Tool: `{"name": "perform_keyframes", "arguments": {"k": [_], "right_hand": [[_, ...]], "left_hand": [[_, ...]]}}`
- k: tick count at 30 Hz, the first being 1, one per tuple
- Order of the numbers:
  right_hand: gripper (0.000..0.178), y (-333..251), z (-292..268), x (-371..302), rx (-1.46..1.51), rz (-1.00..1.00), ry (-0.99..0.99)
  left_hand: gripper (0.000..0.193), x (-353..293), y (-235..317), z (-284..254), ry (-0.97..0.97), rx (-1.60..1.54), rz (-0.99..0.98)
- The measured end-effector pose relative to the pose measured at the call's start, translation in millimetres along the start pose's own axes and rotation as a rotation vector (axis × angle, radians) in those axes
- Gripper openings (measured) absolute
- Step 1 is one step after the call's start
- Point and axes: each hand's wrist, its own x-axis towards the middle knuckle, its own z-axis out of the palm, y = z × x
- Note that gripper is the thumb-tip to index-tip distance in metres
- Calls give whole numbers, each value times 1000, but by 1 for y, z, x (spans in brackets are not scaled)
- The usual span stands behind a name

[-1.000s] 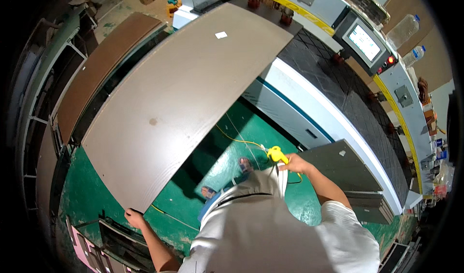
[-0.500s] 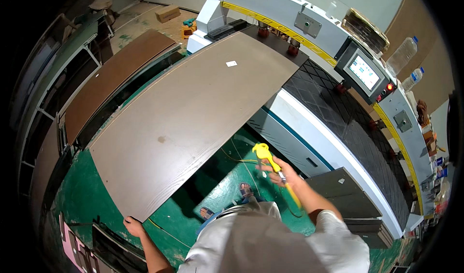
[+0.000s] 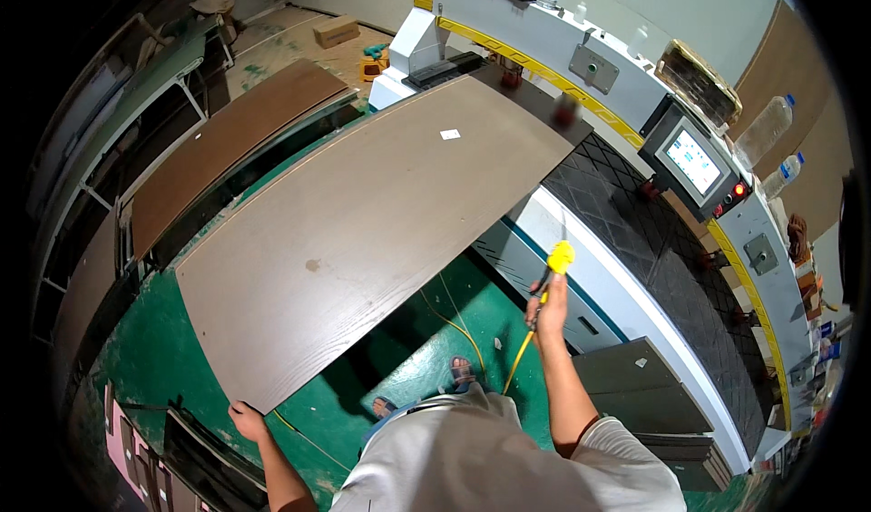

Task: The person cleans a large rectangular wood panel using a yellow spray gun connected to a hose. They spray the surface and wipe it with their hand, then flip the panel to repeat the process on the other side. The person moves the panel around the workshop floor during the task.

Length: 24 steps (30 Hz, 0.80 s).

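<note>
A large grey-brown panel (image 3: 372,213) slants across the view, its far end resting on the machine's dark bed. My left hand (image 3: 247,419) is closed on the panel's near left corner, with part of the fingers hidden at its edge. In my right hand (image 3: 549,305) is a yellow air blow gun (image 3: 562,258), raised beside the machine's white front. A yellow hose (image 3: 519,363) hangs from the gun toward the green floor. On the panel are a small white label (image 3: 450,135) and a dark spot (image 3: 313,265).
The machine's black bed (image 3: 635,213) curves along the right, below a control screen (image 3: 692,160). Dark panels (image 3: 640,380) lean against its front. At left, a brown panel (image 3: 236,140) lies on a rack. Boards (image 3: 136,458) stand at lower left, and bottles (image 3: 764,131) stand on the machine.
My right hand has swung the air blow gun up and to the right, toward the machine. My left hand stays at the panel's corner. The whole view has shifted slightly.
</note>
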Motion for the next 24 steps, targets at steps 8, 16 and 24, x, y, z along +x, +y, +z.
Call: {"name": "perform_keyframes", "arguments": {"k": [8,16,24], "right_hand": [[44,-22,-38,8,-141,-28,170],[42,-24,-74,55,-225,-271,310],[42,13,-11,0,-384,581,-1236]], "left_hand": [[62,-3,-1,-4,-32,-96,109],[49,30,-55,5,-226,-421,-123],[58,28,-89,13,-62,-1187,-547]]}}
